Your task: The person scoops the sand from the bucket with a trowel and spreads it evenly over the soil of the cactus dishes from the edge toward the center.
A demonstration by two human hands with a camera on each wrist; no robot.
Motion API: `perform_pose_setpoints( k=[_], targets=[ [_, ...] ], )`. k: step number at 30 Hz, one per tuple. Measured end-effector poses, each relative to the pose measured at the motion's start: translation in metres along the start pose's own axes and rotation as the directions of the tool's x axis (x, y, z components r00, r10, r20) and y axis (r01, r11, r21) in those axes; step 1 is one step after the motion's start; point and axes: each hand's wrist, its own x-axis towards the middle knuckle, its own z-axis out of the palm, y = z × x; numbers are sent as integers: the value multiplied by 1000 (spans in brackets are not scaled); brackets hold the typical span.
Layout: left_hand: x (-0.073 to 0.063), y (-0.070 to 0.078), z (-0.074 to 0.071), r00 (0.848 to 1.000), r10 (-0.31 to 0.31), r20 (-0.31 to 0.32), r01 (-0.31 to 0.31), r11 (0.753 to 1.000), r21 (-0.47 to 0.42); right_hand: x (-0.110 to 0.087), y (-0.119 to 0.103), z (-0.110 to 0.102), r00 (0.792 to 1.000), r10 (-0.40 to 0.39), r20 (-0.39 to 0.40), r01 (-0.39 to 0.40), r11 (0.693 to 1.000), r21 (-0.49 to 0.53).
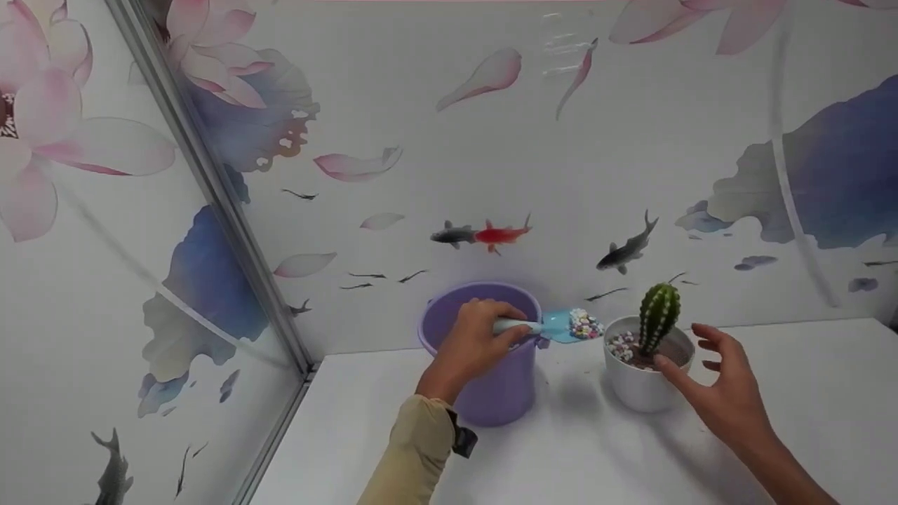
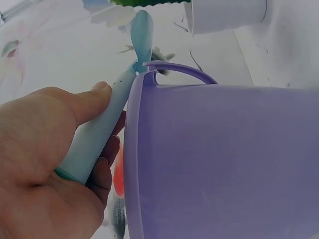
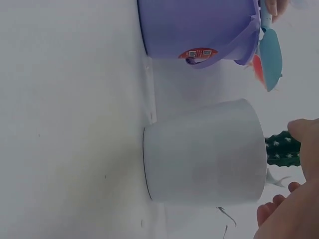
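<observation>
My left hand [image 1: 477, 337] grips the pale handle of a small light-blue toy shovel [image 1: 556, 326] above the rim of the purple bucket [image 1: 499, 393]. Multicoloured pebbles [image 1: 584, 324] lie heaped on its blade, whose tip is right by the rim of a white pot [image 1: 642, 387]. Inside that pot, a green cactus [image 1: 659, 319] stands upright in brown soil, with similar pebbles [image 1: 621, 346] on the left side. Around the pot's right side, my right hand [image 1: 733, 393] has its fingers spread and loosely bent, holding nothing. Its thumb reaches over the rim near the cactus base.
Both containers stand on a white table [image 1: 582, 456] close to a back panel [image 1: 421, 91] printed with flowers and fish. To the left, a metal frame post [image 1: 210, 175] joins a second printed panel. The bucket's purple handle [image 3: 234, 47] hangs on the side facing the pot.
</observation>
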Motion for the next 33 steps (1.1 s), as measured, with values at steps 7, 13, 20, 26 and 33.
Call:
perform_pose_setpoints(
  k=[7,13,20,26,33],
  targets=[
    [6,7,8,999,34,8,-34,999,12,9,8,2,982,70,175,-80,996,50],
    [7,8,16,999,35,11,-35,999,5,13,14,5,954,130,269,-147,988,42],
    [10,9,23,999,39,16,-40,999,37,15,17,6,930,179,322,-205,977,50],
    [18,12,29,999,30,14,-31,998,56,15,19,6,913,201,356,-227,973,33],
    [26,18,35,995,99,5,-98,979,177,15,18,5,906,209,367,-239,970,37]
  ],
)
